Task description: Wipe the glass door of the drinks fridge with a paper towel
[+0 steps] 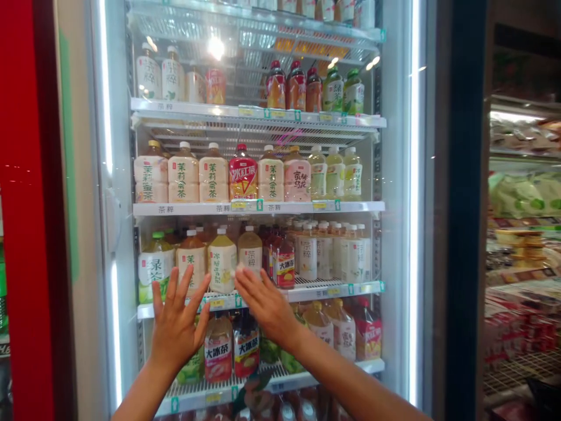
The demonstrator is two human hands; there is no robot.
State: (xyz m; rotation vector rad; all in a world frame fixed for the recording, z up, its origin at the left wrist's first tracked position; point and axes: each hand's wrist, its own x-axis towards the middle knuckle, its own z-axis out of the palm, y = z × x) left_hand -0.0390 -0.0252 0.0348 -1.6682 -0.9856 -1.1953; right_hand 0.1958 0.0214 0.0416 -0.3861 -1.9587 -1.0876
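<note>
My left hand (pixel 179 324) is raised with its fingers spread, and it holds nothing. My right hand (pixel 267 304) is stretched out beside it, fingers extended and also holding nothing. Both are in front of a lit drinks fridge (pixel 258 207) with reflections on its glass; whether they touch the glass I cannot tell. Behind the left hand are a green-labelled tea bottle (pixel 153 260) and a large cream-labelled bottle (pixel 191 248). A pale yellow bottle (pixel 222 263) shows between the hands. Just above my right fingers is a clear-labelled brownish bottle (pixel 249 248).
Bottles fill several shelves, among them a red bottle (pixel 243 175) and dark-red bottles (pixel 246 351) low down. A handle-like fitting (pixel 113 219) is on the left frame. To the right, an open shelf unit (pixel 523 269) carries packaged goods. A red panel (pixel 26 204) borders the left.
</note>
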